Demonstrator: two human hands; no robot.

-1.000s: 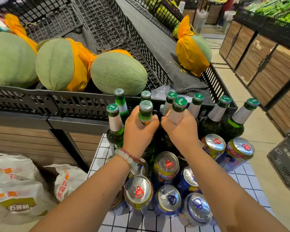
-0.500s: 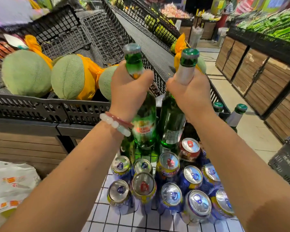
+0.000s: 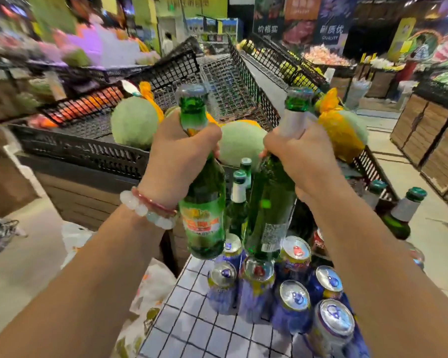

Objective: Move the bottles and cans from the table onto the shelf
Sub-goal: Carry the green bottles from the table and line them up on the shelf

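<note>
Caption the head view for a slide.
Left hand and right hand lift two green bottles above cans.

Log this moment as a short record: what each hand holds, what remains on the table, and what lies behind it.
left hand: grips the neck of a green bottle, lifted
right hand: grips the neck of a second green bottle, lifted
table: white tiled top, cans standing, more bottles upright
behind: melons in a black bin

Beyond the right hand (image 3: 292, 156), a dark hanging sign (image 3: 330, 32) reads "品质优" and "QUALITY"; its neighbouring sign (image 3: 268, 28) reads "价格实".
</note>
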